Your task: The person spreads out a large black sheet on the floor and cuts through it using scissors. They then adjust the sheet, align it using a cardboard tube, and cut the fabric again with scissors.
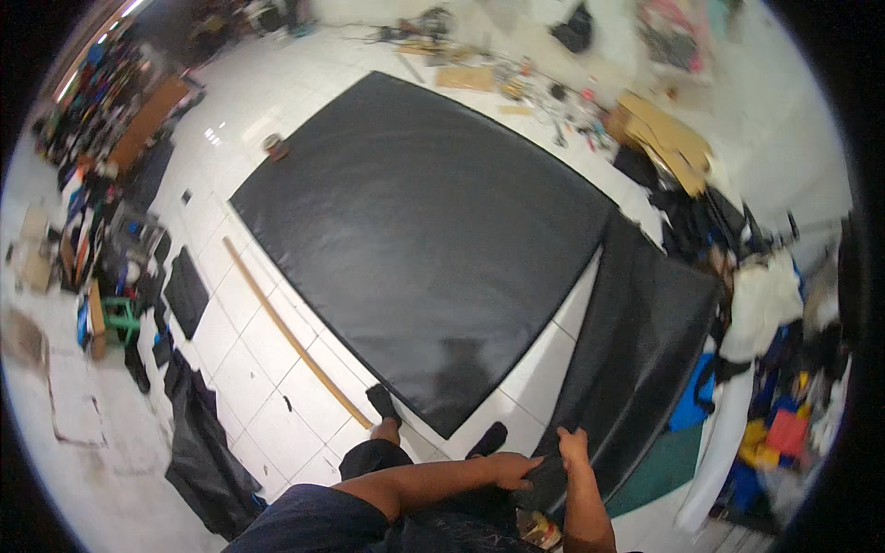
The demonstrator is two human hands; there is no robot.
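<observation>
Both our left hand and right hand pinched a loose black sheet.
It spread ahead of our grip; a flat black panel lay ahead-left. We judged the sheet soft, floppy, slightly slippery, perhaps heavy when lifted whole, and best held by its near edge, hands farther apart.

One large flat sheet, one held sheet and one long tan strip show.

White tiled floor: large black sheet, wooden strip, dark panel
</observation>
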